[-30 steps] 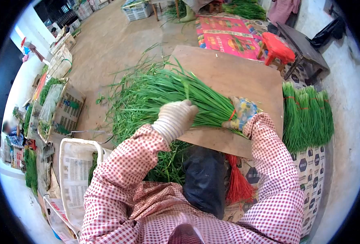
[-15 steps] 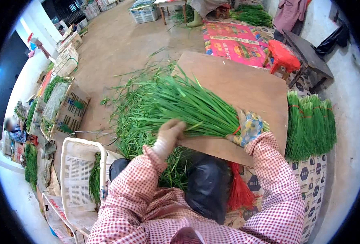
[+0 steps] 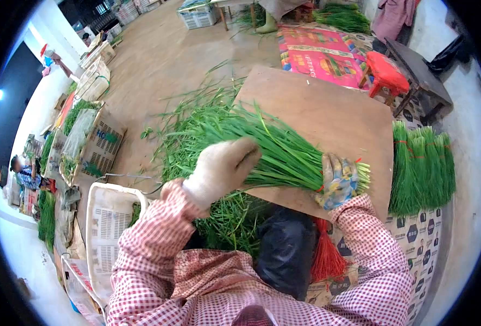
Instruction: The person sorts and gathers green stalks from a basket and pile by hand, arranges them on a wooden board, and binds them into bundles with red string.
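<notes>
A bunch of garlic chives (image 3: 284,149) lies across a brown board (image 3: 354,125), its pale cut ends pointing right. Around its lower stems, close to a red tie, my right hand (image 3: 338,182) is closed in a blue-and-yellow patterned glove. My left hand (image 3: 227,165), in a whitish glove, is raised over the near side of the leaves with curled fingers; whether anything is inside them is hidden. Under the leafy end spreads a heap of loose green leaves (image 3: 183,146), reaching past the board's left edge. Red tie strands (image 3: 328,258) hang below the board.
Tied chive bundles (image 3: 419,168) stand to the right of the board. A white plastic basket (image 3: 104,228) is at my left, and a crate (image 3: 102,141) lies beyond it. A red stool (image 3: 386,73) and dark bench (image 3: 419,70) stand at the back right. Another person (image 3: 27,175) sits far left.
My left hand has lifted from the leaves toward me and looks larger. My right hand keeps its hold on the bunch. The whole view has shifted slightly.
</notes>
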`<state>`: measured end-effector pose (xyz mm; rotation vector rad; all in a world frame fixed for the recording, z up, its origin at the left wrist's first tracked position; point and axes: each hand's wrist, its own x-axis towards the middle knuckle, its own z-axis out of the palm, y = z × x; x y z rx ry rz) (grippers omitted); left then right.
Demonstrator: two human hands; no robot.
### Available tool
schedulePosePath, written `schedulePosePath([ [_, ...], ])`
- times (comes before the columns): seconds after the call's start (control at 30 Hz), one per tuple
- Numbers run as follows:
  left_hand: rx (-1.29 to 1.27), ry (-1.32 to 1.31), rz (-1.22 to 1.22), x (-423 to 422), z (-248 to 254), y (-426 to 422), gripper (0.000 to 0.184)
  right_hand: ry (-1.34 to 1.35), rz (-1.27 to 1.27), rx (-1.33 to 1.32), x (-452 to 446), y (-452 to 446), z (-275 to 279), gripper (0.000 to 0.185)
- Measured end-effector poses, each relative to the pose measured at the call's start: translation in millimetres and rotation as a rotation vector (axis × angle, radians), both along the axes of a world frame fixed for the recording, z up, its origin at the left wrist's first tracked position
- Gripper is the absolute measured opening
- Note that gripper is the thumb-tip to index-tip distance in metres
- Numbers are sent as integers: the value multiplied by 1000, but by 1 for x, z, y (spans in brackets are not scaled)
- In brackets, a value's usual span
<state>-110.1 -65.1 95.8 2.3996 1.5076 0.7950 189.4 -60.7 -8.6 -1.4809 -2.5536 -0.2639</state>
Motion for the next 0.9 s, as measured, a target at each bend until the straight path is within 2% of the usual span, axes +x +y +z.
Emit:
schedulePosePath([
  [0.07,43,-47,-4,17,-5,31,19,4,-11,-17,-1,-1,4,104],
  [0.13,-87,361,-19,29,-6,53,19,42,-13,-14,-5,-6,5,102],
  [0.17,-86,364,-33,31,-9,57,19,44,-27,-15,-6,-6,7,102],
  [0.23,-177,573,-108,32,-14,63,18,33,-41,-71,-8,-5,11,99],
  [0.43,-130,636,-81,35,-30,53,15,52,-54,-75,-9,-2,15,97],
  [0.57,-78,443,-18,31,-56,47,15,33,-41,-113,-7,3,15,98],
  [0.63,-9,-24,216,21,-79,39,17,-11,-94,-220,-10,4,22,98],
  [0.67,-73,-111,328,7,-84,34,18,-61,-108,-266,-10,5,28,98],
  [0.73,11,-177,368,-20,-80,2,17,-54,-101,-266,-9,7,26,98],
  [0.77,-53,-174,306,-34,-74,-19,17,-50,-94,-273,-8,8,26,98],
  [0.87,-350,227,186,-78,-94,-86,17,-67,-113,-292,-11,8,30,100],
  [0.9,-730,585,178,-84,-96,-98,23,-65,-111,-289,-12,7,31,100],
])
